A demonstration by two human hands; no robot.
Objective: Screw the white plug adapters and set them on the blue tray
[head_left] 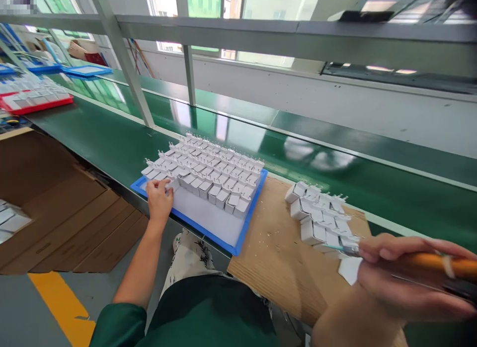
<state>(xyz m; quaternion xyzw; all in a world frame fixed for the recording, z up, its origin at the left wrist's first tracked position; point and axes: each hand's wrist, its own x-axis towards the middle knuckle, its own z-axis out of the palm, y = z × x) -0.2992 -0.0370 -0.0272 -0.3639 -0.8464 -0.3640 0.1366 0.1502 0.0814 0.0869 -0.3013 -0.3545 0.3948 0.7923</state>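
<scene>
My left hand [160,200] is at the front left of a blue-rimmed tray [240,240], its fingers closed on a white plug adapter [172,184] at the end of a row. Packed rows of similar white plug adapters [208,163], metal pins pointing up, fill the tray's back part. On the right, my blurred right hand [395,272] is wrapped round an orange-handled tool [421,260] with a metal and teal front end. The tool's tip is close to a smaller group of white adapters [316,213] on a wooden board [272,237]; whether it touches them I cannot tell.
A green conveyor belt [108,121] runs behind the tray, with a metal frame [128,63] rising over it. At the far left stands a red tray [40,106] of white parts. An open cardboard box [67,203] is below on the left.
</scene>
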